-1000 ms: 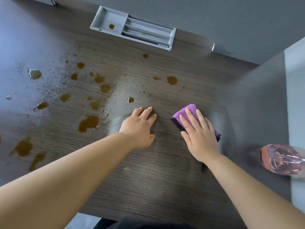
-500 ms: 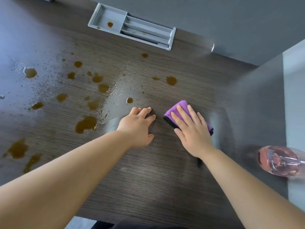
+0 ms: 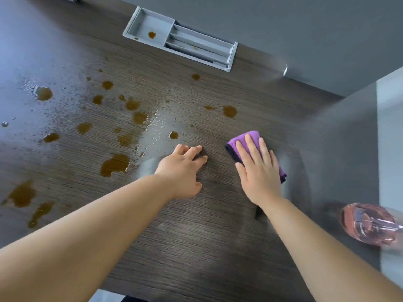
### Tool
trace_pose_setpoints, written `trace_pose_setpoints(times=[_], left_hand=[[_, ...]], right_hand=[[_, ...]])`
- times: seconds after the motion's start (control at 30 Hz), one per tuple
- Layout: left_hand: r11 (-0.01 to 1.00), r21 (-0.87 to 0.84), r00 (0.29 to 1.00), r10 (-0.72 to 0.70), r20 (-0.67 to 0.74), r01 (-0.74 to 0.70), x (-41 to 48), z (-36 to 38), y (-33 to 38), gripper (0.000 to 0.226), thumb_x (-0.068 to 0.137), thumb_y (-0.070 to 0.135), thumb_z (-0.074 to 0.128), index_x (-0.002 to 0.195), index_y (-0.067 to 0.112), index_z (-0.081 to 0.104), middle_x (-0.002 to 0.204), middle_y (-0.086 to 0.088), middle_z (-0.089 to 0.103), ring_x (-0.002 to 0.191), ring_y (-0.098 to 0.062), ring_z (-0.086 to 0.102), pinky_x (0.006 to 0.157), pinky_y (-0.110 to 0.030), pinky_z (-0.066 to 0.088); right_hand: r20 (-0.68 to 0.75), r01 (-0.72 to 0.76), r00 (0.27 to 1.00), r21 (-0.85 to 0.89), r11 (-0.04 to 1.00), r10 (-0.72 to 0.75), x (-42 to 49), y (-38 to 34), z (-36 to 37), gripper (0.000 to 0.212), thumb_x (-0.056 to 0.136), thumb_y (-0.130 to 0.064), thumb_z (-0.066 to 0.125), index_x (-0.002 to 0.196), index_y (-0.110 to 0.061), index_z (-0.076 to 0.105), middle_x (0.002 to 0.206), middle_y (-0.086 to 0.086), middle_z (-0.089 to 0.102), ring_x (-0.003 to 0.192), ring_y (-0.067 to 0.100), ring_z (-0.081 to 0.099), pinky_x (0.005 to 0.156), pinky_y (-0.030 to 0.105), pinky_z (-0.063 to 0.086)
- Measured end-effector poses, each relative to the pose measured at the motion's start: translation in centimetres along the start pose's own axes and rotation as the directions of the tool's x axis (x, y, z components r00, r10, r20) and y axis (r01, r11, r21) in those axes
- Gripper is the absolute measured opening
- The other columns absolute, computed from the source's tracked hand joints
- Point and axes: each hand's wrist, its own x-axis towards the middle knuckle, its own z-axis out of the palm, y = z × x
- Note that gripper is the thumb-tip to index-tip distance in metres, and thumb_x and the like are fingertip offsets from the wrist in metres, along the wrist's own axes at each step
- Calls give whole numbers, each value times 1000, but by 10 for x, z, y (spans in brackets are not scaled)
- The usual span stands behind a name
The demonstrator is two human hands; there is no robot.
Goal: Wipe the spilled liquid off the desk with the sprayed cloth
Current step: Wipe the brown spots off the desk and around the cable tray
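A folded purple cloth [image 3: 235,143] lies on the dark wood-grain desk [image 3: 196,236], right of centre. My right hand [image 3: 258,168] presses flat on it with straight fingers, covering most of it. My left hand [image 3: 182,171] rests on the desk just left of the cloth, fingers spread and touching the bare wood. Brown spilled liquid [image 3: 114,163] lies in several puddles and drops across the left and middle of the desk, with one round drop [image 3: 229,111] beyond the cloth and a small one [image 3: 173,134] just beyond my left hand.
A grey recessed tray [image 3: 192,43] is set into the desk's far edge, with brown drops inside. A clear bottle with pinkish contents [image 3: 370,225] lies at the right edge. A grey partition runs along the back and right.
My right hand slid the cloth left toward my left hand, then forward and a little right again. The left hand stayed in place on the desk.
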Motion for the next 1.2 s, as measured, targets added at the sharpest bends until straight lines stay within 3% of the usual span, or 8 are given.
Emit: trace_pose_setpoints(times=[0.23, 0.47, 0.7, 0.83, 0.97, 1.07, 1.13, 1.2], left_hand=[[1000, 20, 1000, -7, 11, 7, 1, 3, 2, 77, 87, 52, 49, 149, 29, 12, 157, 6, 3, 139, -25, 9, 107, -33, 31], [1000, 15, 1000, 4, -9, -4, -1, 1, 1, 77, 86, 54, 49, 149, 30, 12, 157, 6, 3, 139, -24, 9, 105, -32, 32], [1000, 22, 1000, -1, 1, 1, -2, 2, 2, 80, 85, 56, 50, 149, 29, 11, 157, 7, 2, 139, -24, 9, 106, -32, 31], [1000, 27, 1000, -10, 1, 10, -2, 2, 3, 80, 85, 55, 50, 150, 30, 11, 157, 7, 1, 140, -24, 8, 108, -31, 29], [1000, 3, 1000, -3, -11, 3, -3, 1, 0, 77, 85, 54, 50, 149, 31, 14, 156, 8, 4, 139, -23, 10, 105, -31, 32], [1000, 5, 1000, -6, -9, 6, -3, 2, 0, 77, 85, 54, 49, 149, 31, 13, 156, 8, 3, 139, -23, 10, 103, -31, 34], [1000, 2, 1000, -16, -9, 16, -3, 3, 1, 76, 85, 54, 49, 149, 31, 14, 156, 8, 4, 139, -22, 9, 104, -31, 33], [999, -32, 999, -27, -17, 26, -3, 2, 2, 72, 86, 53, 49, 148, 32, 18, 156, 9, 7, 139, -22, 11, 105, -31, 33]], right_hand=[[7, -383, 923, 78, 920, 384, 120, -11, -21, 56, 103, -42, 22, 153, -29, 2, 161, 0, -6, 147, 28, -6, 117, 50, 6], [-9, 8, 1000, 16, 1000, -8, 28, -8, -4, 53, 98, -42, 26, 149, -26, 28, 158, 2, 21, 145, 32, 16, 111, 53, 22], [15, -402, 915, 98, 910, 402, 116, -16, -23, 55, 103, -41, 21, 153, -30, 2, 161, -2, -8, 147, 27, -8, 117, 51, 5], [-14, -40, 999, 37, 999, 40, 71, -30, -8, 54, 100, -43, 26, 152, -28, 17, 161, 0, 8, 146, 31, 6, 114, 52, 13], [7, 282, 959, -49, 958, -282, 39, 17, -6, 53, 95, -42, 31, 146, -26, 35, 154, 2, 31, 141, 33, 27, 107, 54, 30], [-4, -74, 997, 20, 997, 74, 82, 27, -17, 52, 100, -42, 26, 151, -29, 21, 160, -2, 11, 146, 28, 9, 115, 52, 18], [-3, -347, 937, 87, 934, 348, 107, 4, -20, 53, 102, -41, 22, 152, -31, 8, 161, -4, -3, 147, 26, -3, 117, 50, 8], [0, -329, 944, 89, 940, 330, 104, -25, -18, 54, 102, -42, 21, 153, -30, 6, 161, -3, -5, 147, 27, -5, 117, 50, 7]])
